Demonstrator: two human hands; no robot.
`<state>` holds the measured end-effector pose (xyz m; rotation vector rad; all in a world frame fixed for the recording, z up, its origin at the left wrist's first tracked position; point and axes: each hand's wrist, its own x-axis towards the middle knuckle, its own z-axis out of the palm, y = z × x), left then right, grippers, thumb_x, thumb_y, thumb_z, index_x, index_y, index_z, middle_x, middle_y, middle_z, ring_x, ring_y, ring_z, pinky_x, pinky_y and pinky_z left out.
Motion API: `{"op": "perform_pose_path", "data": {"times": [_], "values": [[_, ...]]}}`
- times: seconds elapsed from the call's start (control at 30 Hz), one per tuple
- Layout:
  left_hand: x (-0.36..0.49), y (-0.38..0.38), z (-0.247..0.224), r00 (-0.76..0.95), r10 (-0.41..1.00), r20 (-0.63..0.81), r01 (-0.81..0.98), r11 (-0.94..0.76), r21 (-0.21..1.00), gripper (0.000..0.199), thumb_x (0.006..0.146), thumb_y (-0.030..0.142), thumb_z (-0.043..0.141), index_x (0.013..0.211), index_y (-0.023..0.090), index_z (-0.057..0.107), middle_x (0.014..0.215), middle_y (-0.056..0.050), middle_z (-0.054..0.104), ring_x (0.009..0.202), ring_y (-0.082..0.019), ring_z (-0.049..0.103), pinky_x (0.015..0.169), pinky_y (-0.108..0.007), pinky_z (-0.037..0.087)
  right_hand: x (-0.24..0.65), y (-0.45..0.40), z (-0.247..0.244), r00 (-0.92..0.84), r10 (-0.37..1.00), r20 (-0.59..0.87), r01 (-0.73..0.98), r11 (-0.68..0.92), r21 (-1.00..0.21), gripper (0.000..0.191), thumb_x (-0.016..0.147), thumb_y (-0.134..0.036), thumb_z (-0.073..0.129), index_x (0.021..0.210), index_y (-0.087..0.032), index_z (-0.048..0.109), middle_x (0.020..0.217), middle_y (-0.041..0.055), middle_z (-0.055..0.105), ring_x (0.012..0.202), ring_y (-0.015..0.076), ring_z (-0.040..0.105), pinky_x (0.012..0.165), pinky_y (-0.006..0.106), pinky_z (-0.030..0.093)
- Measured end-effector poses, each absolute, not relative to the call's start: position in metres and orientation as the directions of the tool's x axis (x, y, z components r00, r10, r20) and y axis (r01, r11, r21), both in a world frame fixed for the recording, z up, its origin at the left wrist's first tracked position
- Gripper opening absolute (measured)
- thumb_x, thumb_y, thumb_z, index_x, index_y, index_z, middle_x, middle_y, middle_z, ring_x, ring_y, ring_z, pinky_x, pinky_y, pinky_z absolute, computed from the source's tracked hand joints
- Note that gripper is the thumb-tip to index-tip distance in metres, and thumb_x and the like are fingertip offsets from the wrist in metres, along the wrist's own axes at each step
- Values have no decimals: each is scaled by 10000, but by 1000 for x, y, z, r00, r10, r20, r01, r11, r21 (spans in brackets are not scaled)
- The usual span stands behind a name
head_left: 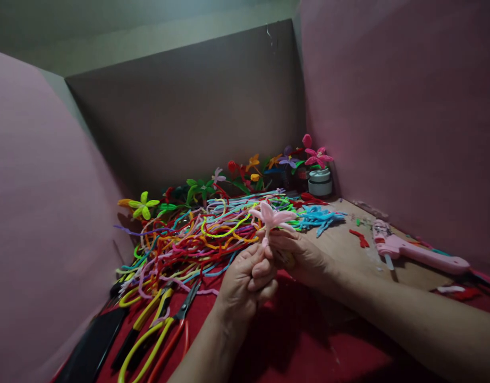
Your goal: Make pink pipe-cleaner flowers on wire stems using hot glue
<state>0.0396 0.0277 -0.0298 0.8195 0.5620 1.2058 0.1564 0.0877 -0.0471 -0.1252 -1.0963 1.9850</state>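
A pale pink pipe-cleaner flower [270, 217] stands upright between my two hands, its fuzzy petals spread. My left hand [248, 276] is closed, pinching the short stem just under the bloom. From the right, my right hand [303, 258] closes its fingers around the base of the same flower; some of its fingertips are hidden behind the left hand. Just beyond the hands lies a large tangled heap of coloured pipe cleaners [189, 239]. A bundle of blue pipe cleaners [320, 217] is to the right of the flower.
Scissors [169, 330], pliers [143, 319] and a black flat object [91, 346] lie at front left. A pink glue gun [420, 252] rests at right. Finished flowers [205, 187] and a small pale pot [320, 182] line the back. Pink panels [404, 117] enclose the sides.
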Motion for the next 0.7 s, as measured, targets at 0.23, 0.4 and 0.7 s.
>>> {"op": "perform_pose_path", "data": {"times": [0.23,0.4,0.7], "values": [[39,26,-32,379,924,53,-608,206,767,118,847,172,459,771,123,537,458,104,244,335,-15,41,282,-108,229,158,86,-42,-658,680,324,-629,-259,-733,146,721,-241,632,629,-139,582,565,-21,517,495,59,416,487,199,294],[39,27,-28,342,939,26,-507,161,846,145,849,242,467,794,132,542,447,105,266,331,-17,74,295,-121,207,156,90,-47,-642,707,298,-655,-303,-692,142,688,-206,646,615,-149,539,558,-47,468,467,47,371,468,193,283],[47,26,-38,-129,912,390,660,-215,720,202,833,356,461,735,181,485,569,18,501,462,-99,456,475,-215,333,155,88,-47,-561,772,301,-625,-157,-765,81,690,-230,642,653,-163,614,628,-12,519,553,91,415,516,225,325]]}}
